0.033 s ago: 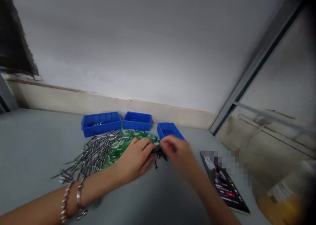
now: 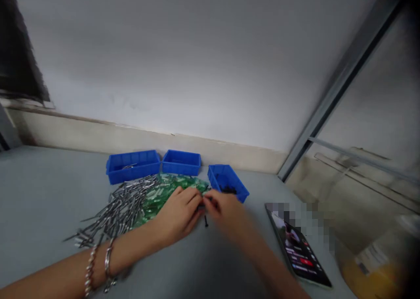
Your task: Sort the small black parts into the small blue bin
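My left hand (image 2: 182,207) rests with curled fingers at the right edge of a pile of green plastic pieces (image 2: 159,198). Against its fingertips, my right hand (image 2: 221,207) is closed in a pinch. Something dark shows between the two hands, mostly hidden by the fingers. A single black screw (image 2: 206,221) lies on the table just below them. To the left of the green pieces spreads a heap of long silvery metal pins or screws (image 2: 123,207).
Three blue bins stand at the back: a left bin (image 2: 131,176) with a few metal pieces, a middle bin (image 2: 181,168), and a right bin (image 2: 243,197) holding dark pieces. A phone or tablet (image 2: 306,262) lies at right. A metal frame post (image 2: 315,126) rises beyond the table.
My right hand has moved left to meet the left fingertips, covering the black screws that showed between the hands. More of the right blue bin is visible. My left hand is nearly still.
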